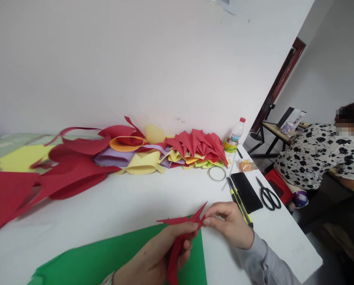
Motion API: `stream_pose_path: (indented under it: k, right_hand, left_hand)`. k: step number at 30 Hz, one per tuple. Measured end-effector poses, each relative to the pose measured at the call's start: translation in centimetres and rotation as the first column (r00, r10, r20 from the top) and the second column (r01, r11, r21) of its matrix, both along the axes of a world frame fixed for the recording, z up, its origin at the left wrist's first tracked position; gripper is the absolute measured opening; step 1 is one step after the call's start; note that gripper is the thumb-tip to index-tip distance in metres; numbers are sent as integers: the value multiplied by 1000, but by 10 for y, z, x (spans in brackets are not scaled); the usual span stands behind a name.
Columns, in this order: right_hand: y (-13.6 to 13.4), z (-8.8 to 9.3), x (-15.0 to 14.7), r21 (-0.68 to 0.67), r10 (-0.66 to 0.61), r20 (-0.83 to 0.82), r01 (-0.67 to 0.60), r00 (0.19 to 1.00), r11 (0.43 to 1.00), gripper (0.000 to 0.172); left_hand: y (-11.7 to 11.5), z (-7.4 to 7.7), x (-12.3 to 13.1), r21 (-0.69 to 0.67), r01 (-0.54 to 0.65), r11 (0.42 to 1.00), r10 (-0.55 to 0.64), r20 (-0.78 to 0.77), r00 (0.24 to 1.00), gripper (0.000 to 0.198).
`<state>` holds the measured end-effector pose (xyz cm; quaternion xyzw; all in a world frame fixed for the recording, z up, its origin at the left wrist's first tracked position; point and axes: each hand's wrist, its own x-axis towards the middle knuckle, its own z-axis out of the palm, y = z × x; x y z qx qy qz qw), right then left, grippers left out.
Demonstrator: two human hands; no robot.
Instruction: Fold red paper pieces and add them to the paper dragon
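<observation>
Here's the left hand (161,245), fingers closed around the folded red paper (174,259), over the green sheet (99,255) beneath them. The right hand (228,223) pinches a tip! Looks like a shaping fold; the next move calls for steady left fingers and a precise right-hand pinch.

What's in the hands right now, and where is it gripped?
A folded red paper piece: the left hand grips its middle, while the right hand pinches a small point at its right side.
</observation>
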<state>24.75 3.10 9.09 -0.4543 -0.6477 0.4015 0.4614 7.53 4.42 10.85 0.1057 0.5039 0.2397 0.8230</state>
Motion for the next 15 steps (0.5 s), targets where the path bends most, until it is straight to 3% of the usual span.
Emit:
stream_pose_path:
  k: [9, 15]
  right_hand:
    - [-1, 1, -1, 128, -93, 113, 79, 989, 989, 17]
    - [-4, 1, -6, 423, -159, 162, 77, 974, 903, 10]
  left_hand:
    - [0, 1, 0, 6, -34, 999, 34, -4, 999, 17]
    - [2, 0, 0, -28, -54, 998, 54, 0, 999, 21]
